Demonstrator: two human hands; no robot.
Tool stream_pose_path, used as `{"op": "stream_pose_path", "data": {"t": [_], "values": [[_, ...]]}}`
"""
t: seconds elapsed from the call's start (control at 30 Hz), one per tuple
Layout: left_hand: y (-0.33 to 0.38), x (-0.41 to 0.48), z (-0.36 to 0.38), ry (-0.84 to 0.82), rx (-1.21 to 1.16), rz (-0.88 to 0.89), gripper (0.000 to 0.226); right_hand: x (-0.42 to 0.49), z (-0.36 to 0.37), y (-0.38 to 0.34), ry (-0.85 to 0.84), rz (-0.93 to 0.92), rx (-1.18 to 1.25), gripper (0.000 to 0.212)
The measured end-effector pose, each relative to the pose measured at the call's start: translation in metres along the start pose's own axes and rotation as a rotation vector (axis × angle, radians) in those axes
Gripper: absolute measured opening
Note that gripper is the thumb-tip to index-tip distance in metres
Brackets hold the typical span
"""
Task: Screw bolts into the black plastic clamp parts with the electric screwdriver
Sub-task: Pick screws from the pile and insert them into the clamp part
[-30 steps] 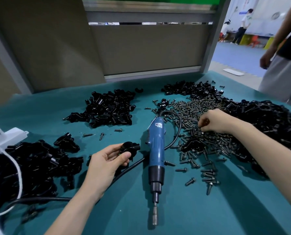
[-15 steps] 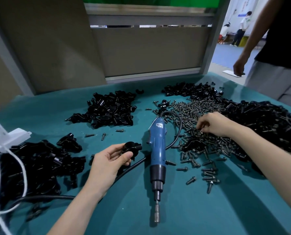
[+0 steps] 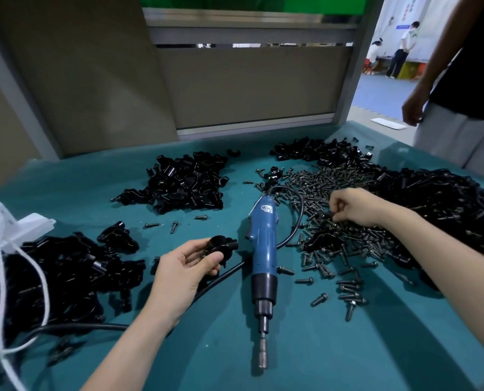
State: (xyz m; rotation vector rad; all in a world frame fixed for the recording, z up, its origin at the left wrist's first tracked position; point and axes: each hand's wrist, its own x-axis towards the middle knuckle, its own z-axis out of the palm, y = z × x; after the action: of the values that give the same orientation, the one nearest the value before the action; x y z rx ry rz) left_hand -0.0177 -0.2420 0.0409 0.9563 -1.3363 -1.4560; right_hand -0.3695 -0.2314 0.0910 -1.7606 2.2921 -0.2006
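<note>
one black clamp part (image 3: pixel 219 246) sits pinched in the left hand (image 3: pixel 184 273); at 2 o'clock the right hand (image 3: pixel 353 206) curls into the bolts (image 3: pixel 345 244), grip unclear. the electric screwdriver (image 3: pixel 263 249) lies untouched between them; piles remain, so the driving appears mostly ahead.

The right hand (image 3: pixel 353 206) curls over the bolts (image 3: pixel 348 244), its fingertips hidden, so any bolt pinched cannot be seen. A bystander (image 3: pixel 461 80) is cut off at the top-right edge.

The label on the electric screwdriver (image 3: pixel 264 246) is too blurred to read.
</note>
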Motion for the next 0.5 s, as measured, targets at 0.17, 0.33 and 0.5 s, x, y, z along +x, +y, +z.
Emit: {"op": "stream_pose_path", "data": {"t": [0.17, 0.33, 0.5], "values": [[-0.003, 0.002, 0.0, -0.007, 0.018, 0.007, 0.026, -0.025, -0.012, -0.033, 0.179, -0.102, 0.424, 0.011], [-0.004, 0.003, -0.002, -0.014, 0.032, 0.008, 0.026, -0.047, 0.004, -0.102, 0.066, -0.3, 0.574, 0.005], [-0.005, 0.003, -0.001, -0.012, 0.023, 0.015, 0.025, -0.05, 0.024, -0.145, 0.051, -0.286, 0.871, 0.013]]}}
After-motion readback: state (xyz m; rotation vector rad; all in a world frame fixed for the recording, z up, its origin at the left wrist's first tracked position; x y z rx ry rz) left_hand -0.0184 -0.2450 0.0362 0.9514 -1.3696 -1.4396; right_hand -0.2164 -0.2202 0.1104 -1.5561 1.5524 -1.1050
